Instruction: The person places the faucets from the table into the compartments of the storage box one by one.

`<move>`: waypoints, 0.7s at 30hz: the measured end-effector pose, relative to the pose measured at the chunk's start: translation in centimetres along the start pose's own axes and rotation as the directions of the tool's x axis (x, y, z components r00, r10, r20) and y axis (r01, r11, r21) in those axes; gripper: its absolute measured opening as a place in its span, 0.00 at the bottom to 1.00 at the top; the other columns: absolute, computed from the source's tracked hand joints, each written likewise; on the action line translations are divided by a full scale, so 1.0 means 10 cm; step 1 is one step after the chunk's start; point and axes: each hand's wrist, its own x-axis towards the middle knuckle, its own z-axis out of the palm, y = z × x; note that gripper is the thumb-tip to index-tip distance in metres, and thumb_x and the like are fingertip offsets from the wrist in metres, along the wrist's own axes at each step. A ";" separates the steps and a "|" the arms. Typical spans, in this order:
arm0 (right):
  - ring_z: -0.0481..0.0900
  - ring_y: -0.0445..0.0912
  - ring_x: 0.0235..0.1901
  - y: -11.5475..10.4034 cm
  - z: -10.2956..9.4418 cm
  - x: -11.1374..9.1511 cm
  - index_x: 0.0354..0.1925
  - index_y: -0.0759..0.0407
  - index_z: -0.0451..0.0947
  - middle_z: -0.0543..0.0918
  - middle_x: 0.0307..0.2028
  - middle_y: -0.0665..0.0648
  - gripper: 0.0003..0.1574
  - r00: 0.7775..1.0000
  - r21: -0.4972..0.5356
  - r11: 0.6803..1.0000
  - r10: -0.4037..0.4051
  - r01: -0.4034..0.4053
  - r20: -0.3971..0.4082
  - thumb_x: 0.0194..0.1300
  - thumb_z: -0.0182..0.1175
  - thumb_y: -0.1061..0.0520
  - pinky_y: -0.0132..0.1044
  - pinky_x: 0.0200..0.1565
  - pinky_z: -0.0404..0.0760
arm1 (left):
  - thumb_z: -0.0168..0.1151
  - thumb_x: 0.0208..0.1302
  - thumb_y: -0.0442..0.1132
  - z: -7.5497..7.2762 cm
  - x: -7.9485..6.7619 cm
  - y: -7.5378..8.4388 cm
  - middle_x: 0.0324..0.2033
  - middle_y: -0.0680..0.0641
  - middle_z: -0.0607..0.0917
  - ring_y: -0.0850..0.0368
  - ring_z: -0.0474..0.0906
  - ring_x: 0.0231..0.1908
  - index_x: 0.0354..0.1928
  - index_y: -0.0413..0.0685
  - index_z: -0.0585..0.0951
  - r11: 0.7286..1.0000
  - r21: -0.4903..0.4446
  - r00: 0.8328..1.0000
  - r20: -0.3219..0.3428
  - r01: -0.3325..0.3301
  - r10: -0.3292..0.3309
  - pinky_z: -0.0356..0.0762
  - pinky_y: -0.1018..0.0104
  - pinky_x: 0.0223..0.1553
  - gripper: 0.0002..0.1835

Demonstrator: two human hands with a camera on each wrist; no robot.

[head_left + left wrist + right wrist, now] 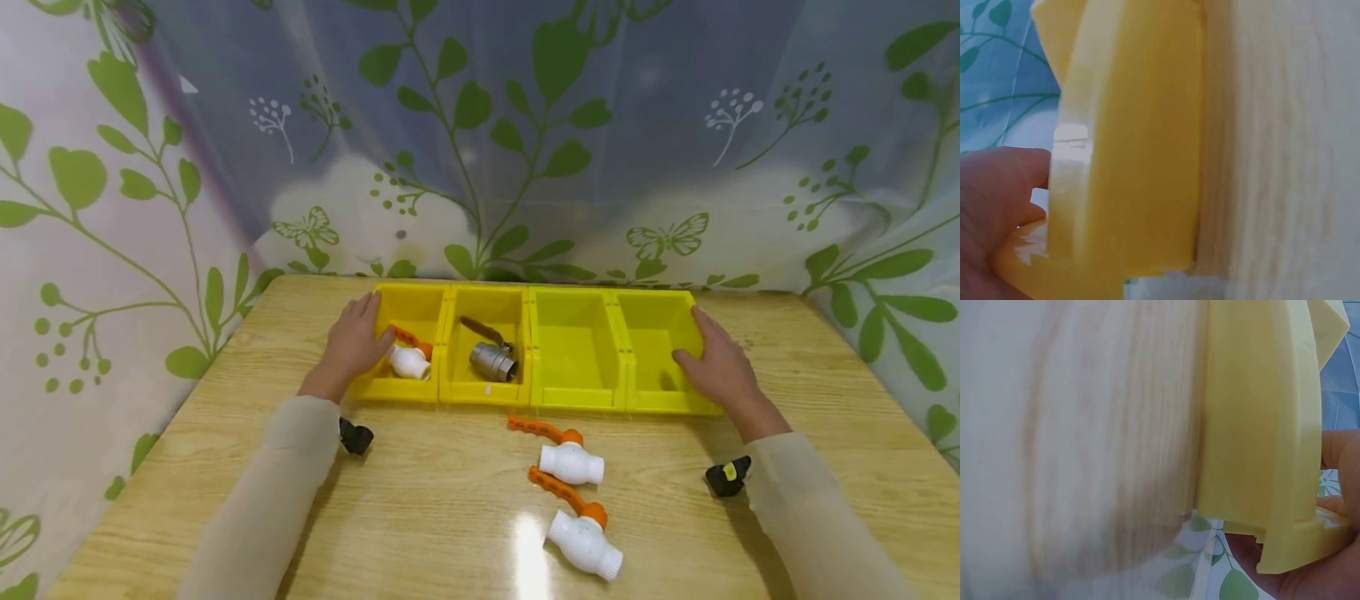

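Left hand (349, 342): you grip the outer side wall of the leftmost bin (396, 390), thumb over its rim.
Right hand (722, 367): you grip the outer side wall of the rightmost bin (675, 403), thumb inside.
Yellow bins: four side by side between your hands, on the wood-grain table (435, 517), near the leaf-print curtain (480, 208).
Leftmost contents: a white ball valve with orange handle (409, 362).
Second bin (483, 397): a metal ball valve (492, 362) with brown lever.
Nearer you: two loose orange-handled white valves, the farther one (572, 463) just beside the closer one (585, 543).
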 end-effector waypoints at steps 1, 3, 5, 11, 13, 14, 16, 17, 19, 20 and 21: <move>0.44 0.69 0.64 0.00 0.00 0.00 0.70 0.61 0.32 0.42 0.68 0.70 0.46 1.000 -0.004 1.000 0.000 0.000 -0.002 0.67 0.46 0.48 0.64 0.57 0.49 | 0.47 0.66 0.47 0.00 -0.01 0.00 0.68 0.37 0.48 0.37 0.40 0.67 0.70 0.41 0.44 1.000 0.015 1.000 -0.007 -0.002 0.002 0.45 0.40 0.62 0.38; 0.44 0.69 0.63 0.00 0.01 0.01 0.70 0.61 0.32 0.42 0.68 0.70 0.46 1.000 -0.006 1.000 0.001 -0.001 -0.003 0.67 0.45 0.48 0.65 0.57 0.49 | 0.47 0.65 0.47 0.00 -0.02 0.00 0.68 0.37 0.48 0.37 0.40 0.67 0.70 0.41 0.45 0.999 0.035 1.000 -0.026 -0.010 0.011 0.47 0.40 0.61 0.38; 0.43 0.69 0.63 0.00 0.02 0.01 0.70 0.60 0.31 0.41 0.68 0.70 0.47 1.000 0.000 1.000 0.005 -0.005 0.005 0.67 0.46 0.48 0.65 0.57 0.49 | 0.47 0.65 0.47 0.00 -0.04 0.00 0.69 0.38 0.48 0.37 0.40 0.67 0.70 0.40 0.45 0.999 0.052 0.999 -0.028 -0.013 0.014 0.48 0.39 0.61 0.38; 0.43 0.70 0.63 -0.02 0.02 0.01 0.70 0.60 0.31 0.41 0.68 0.71 0.47 1.000 0.005 1.000 0.000 0.000 0.015 0.67 0.45 0.47 0.65 0.57 0.49 | 0.47 0.65 0.44 -0.02 -0.10 0.02 0.69 0.38 0.48 0.37 0.42 0.67 0.70 0.39 0.46 0.998 0.064 0.999 -0.039 -0.014 0.017 0.49 0.42 0.62 0.37; 0.44 0.70 0.63 -0.03 0.02 0.00 0.70 0.61 0.31 0.42 0.68 0.71 0.46 1.000 0.005 1.000 -0.004 0.004 0.016 0.67 0.45 0.47 0.65 0.57 0.49 | 0.47 0.65 0.41 -0.03 -0.12 0.03 0.69 0.38 0.48 0.37 0.44 0.66 0.70 0.38 0.46 0.997 0.077 0.999 -0.050 -0.015 0.019 0.50 0.43 0.62 0.36; 0.44 0.70 0.63 -0.04 0.02 0.00 0.70 0.61 0.31 0.42 0.67 0.72 0.46 1.000 0.003 1.000 -0.002 0.002 0.019 0.67 0.44 0.46 0.65 0.57 0.49 | 0.47 0.65 0.40 -0.03 -0.12 0.03 0.68 0.38 0.49 0.36 0.44 0.66 0.69 0.38 0.47 0.997 0.080 0.998 -0.052 -0.016 0.021 0.50 0.43 0.62 0.35; 0.44 0.71 0.63 -0.03 0.02 0.00 0.70 0.60 0.31 0.42 0.67 0.72 0.47 1.000 0.002 1.000 0.006 -0.006 0.020 0.67 0.44 0.46 0.66 0.56 0.50 | 0.46 0.66 0.38 -0.03 -0.12 0.04 0.68 0.38 0.48 0.36 0.45 0.66 0.69 0.38 0.46 0.996 0.089 0.998 -0.051 -0.017 0.021 0.50 0.44 0.62 0.34; 0.44 0.71 0.63 -0.03 0.02 0.00 0.70 0.60 0.31 0.42 0.67 0.72 0.47 1.000 0.005 1.000 0.011 -0.011 0.022 0.67 0.44 0.46 0.66 0.56 0.50 | 0.46 0.66 0.37 -0.03 -0.12 0.05 0.69 0.38 0.48 0.36 0.45 0.66 0.69 0.37 0.46 0.995 0.097 0.999 -0.048 -0.017 0.022 0.49 0.45 0.63 0.34; 0.44 0.71 0.62 -0.02 0.02 0.00 0.70 0.59 0.30 0.42 0.67 0.72 0.47 1.000 0.009 1.000 0.018 -0.018 0.020 0.67 0.44 0.45 0.66 0.56 0.50 | 0.45 0.67 0.36 -0.01 -0.12 0.05 0.69 0.38 0.48 0.36 0.45 0.66 0.70 0.38 0.46 0.994 0.105 0.999 -0.044 -0.013 0.018 0.48 0.46 0.63 0.33; 0.44 0.71 0.62 -0.02 0.03 0.01 0.70 0.59 0.30 0.42 0.67 0.72 0.46 1.000 0.011 1.000 0.020 -0.020 0.019 0.67 0.43 0.45 0.66 0.56 0.50 | 0.45 0.67 0.36 0.00 -0.12 0.05 0.69 0.38 0.48 0.36 0.45 0.66 0.70 0.38 0.46 0.994 0.108 0.999 -0.045 -0.010 0.015 0.48 0.47 0.63 0.33; 0.44 0.71 0.62 -0.01 0.03 0.01 0.70 0.59 0.30 0.42 0.67 0.72 0.46 1.000 0.015 1.000 0.020 -0.020 0.017 0.67 0.43 0.45 0.66 0.56 0.50 | 0.45 0.67 0.35 0.00 -0.13 0.05 0.69 0.38 0.47 0.36 0.45 0.66 0.70 0.37 0.45 0.994 0.112 0.999 -0.046 -0.007 0.012 0.48 0.47 0.64 0.33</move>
